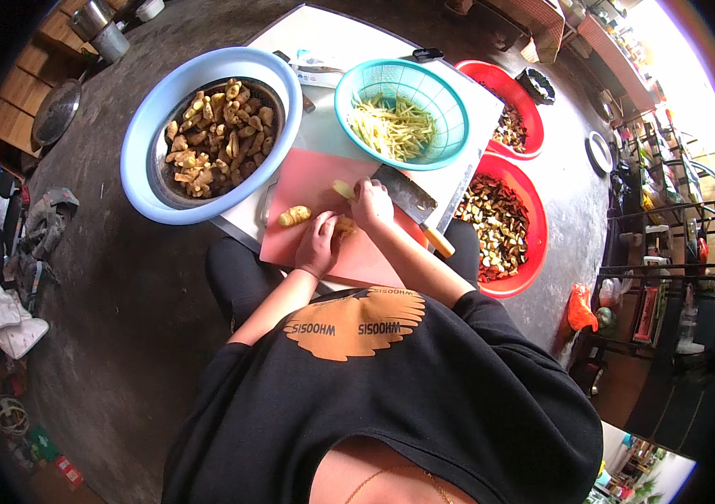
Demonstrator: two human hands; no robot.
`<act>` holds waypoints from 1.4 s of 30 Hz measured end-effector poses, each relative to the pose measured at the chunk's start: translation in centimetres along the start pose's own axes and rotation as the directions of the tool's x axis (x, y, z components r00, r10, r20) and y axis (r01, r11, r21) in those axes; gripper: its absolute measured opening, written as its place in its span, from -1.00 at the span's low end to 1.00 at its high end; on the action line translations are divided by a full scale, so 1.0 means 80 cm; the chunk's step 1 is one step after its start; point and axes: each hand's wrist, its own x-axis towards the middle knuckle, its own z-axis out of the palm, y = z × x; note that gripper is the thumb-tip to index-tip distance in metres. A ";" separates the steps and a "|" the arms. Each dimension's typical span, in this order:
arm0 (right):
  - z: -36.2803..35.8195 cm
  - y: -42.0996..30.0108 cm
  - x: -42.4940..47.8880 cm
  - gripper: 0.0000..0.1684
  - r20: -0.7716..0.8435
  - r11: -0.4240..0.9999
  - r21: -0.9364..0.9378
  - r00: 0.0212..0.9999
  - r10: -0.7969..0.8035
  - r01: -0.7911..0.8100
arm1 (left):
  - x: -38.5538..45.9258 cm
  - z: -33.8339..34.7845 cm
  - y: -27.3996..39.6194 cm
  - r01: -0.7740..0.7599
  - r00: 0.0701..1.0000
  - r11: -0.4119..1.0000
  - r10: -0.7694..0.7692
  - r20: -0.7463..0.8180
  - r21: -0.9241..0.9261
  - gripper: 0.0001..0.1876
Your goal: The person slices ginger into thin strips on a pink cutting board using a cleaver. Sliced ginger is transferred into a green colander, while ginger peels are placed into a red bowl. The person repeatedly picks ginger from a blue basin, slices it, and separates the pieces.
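On a pink cutting board [297, 183] lies a whole piece of ginger root [295, 216], just left of my left hand [321, 242]. That hand rests with bent fingers against some cut ginger [346, 225], partly hidden by it. My right hand [372, 200] has its fingers curled at a pale ginger slice [344, 189]; whether it grips the slice cannot be told. A cleaver with a wooden handle [438, 240] lies right of my right hand, its blade over the board's edge. Behind the board, a turquoise mesh basket [339, 120] holds ginger strips [392, 125].
A blue basin [137, 167] with whole ginger overhangs the white table's left side [282, 31]. Two red basins [537, 252] of cut pieces stand to the right. A black object [428, 55] and a plastic packet [316, 68] lie at the back of the table.
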 end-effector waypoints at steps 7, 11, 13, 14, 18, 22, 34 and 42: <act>0.008 0.048 0.002 -0.68 0.189 0.820 0.564 0.952 -0.239 0.094 | 0.005 0.003 0.003 -0.006 1.000 0.998 0.007 -0.010 0.061 -0.44; -0.018 0.036 0.001 -0.69 0.273 0.884 0.419 0.900 -0.339 0.206 | 0.004 -0.002 0.004 -0.012 1.000 0.986 0.017 -0.026 0.166 -0.37; -0.017 0.040 -0.001 -0.71 0.171 0.891 0.360 0.919 -0.355 0.277 | 0.005 -0.002 0.004 -0.016 1.000 0.989 0.018 -0.012 0.148 -0.36; -0.015 0.042 -0.002 -0.71 0.120 0.893 0.327 0.923 -0.364 0.310 | 0.007 -0.002 0.004 -0.020 1.000 0.992 0.022 -0.010 0.128 -0.37; -0.011 0.045 -0.004 -0.73 0.085 0.843 0.537 0.996 -0.015 -0.033 | 0.001 0.002 -0.003 -0.022 0.999 0.996 0.023 -0.022 0.085 -0.43; -0.004 0.058 -0.008 -0.69 0.060 0.614 0.789 0.997 -0.049 -0.018 | 0.001 0.004 -0.004 -0.015 0.999 0.999 0.018 -0.051 0.052 -0.49; -0.014 0.039 -0.062 -0.80 0.140 0.824 0.561 0.971 -0.195 0.085 | -0.001 0.000 -0.004 0.079 0.971 0.997 -0.080 -0.226 -0.012 -0.53; -0.017 0.018 -0.067 -0.59 0.165 0.898 0.430 0.970 -0.176 0.090 | 0.001 -0.013 0.001 -0.012 0.977 1.000 0.012 -0.213 0.003 -0.55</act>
